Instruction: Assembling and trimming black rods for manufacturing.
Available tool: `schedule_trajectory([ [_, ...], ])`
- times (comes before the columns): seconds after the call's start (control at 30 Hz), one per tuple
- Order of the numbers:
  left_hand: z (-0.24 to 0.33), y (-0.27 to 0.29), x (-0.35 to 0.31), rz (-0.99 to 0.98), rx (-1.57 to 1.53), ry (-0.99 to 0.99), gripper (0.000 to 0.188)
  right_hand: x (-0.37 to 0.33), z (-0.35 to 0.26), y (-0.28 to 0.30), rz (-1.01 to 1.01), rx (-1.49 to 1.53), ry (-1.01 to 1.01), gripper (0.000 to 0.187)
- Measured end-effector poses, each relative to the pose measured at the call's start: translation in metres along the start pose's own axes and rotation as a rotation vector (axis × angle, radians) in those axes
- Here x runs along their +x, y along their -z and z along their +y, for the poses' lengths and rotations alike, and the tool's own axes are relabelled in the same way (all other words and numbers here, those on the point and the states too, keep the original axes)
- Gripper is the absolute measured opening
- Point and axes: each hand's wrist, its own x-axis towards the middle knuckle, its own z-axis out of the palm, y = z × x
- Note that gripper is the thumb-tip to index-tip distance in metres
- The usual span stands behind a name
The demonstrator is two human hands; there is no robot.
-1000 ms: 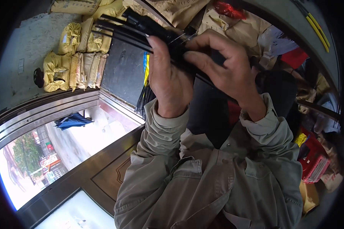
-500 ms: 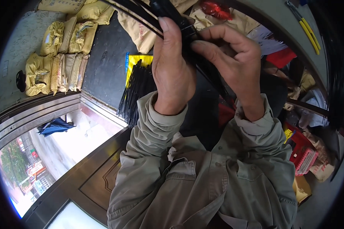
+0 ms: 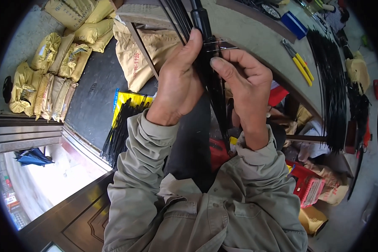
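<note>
In front of my chest is a long black bundle of thin rods around a thicker tube, which looks like a folded umbrella frame. My left hand is wrapped round it from the left, thumb pointing up along the tube. From the other side my right hand pinches at the joint beside the tube, thumb against bent forefinger. Thin silvery wire sticks out just above the right fingertips. Below my hands the rods taper down toward my lap.
Yellow-handled pliers lie on the grey bench, with a bundle of black rods hanging farther right. More black rods stand by a yellow package at left. Tan sacks are stacked far left. A red crate sits lower right.
The view has shifted, showing more of the bench. My hands still hold the black frame; silvery wire now shows at the right fingers.
</note>
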Motion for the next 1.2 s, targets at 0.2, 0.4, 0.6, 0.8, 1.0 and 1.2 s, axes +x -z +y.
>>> schedule_trajectory([
  [0.2,0.001,0.017,0.006,0.057,0.064,-0.020,0.041,0.008,-0.004,-0.012,0.005,-0.027,-0.114,0.012],
  [0.4,-0.005,0.030,0.003,0.182,0.218,-0.211,0.043,0.007,0.012,-0.025,-0.017,-0.120,-0.080,0.011],
  [0.6,-0.008,0.037,-0.004,0.161,0.410,-0.343,0.044,-0.001,0.016,-0.032,0.006,-0.111,-0.045,0.015],
  [0.8,-0.011,0.056,-0.013,0.184,0.630,-0.462,0.053,-0.009,0.029,-0.037,-0.011,-0.204,0.013,0.016],
  [1.0,-0.013,0.063,-0.017,0.085,0.379,-0.489,0.049,-0.014,0.043,-0.038,-0.130,-0.174,0.128,0.021],
  [1.2,-0.012,0.055,-0.025,0.074,0.293,-0.510,0.054,-0.019,0.033,-0.045,-0.087,0.293,-0.271,0.030],
])
